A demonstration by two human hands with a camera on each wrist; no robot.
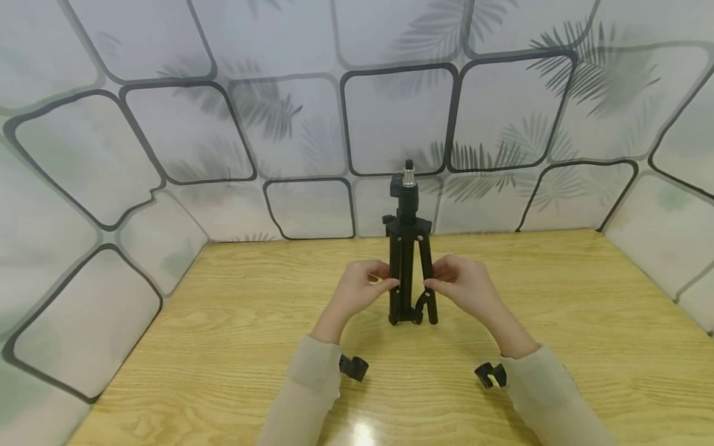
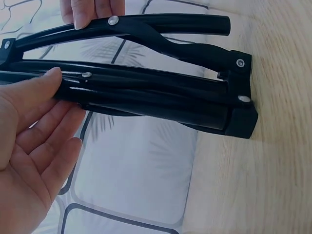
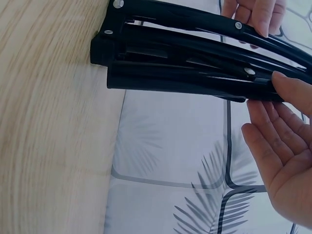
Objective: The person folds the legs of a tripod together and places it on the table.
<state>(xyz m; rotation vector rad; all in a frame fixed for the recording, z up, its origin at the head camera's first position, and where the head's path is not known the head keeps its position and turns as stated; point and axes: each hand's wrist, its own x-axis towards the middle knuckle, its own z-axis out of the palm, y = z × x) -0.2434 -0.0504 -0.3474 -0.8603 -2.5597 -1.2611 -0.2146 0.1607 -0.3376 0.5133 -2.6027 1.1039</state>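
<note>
A black tripod stand [image 1: 409,214] with a silver top stud stands upright in the middle of the head view, its legs mostly folded. My left hand [image 1: 362,286] pinches the left leg between thumb and fingers at about mid-height. On the other side my right hand [image 1: 462,286] pinches the right leg [image 1: 426,257], which angles slightly outward from the centre column. In the left wrist view, a riveted brace [image 2: 183,48] links that leg to the lower hub [image 2: 240,83]. The right wrist view has the tripod's lower end [image 3: 105,48] close over the wooden surface.
Black wrist-camera mounts [image 1: 354,368] show at both sleeves. The wooden table [image 1: 234,347] extends on both sides of the tripod. Behind it and at the sides rise pale walls [image 1: 301,130] patterned with dark outlines and leaves.
</note>
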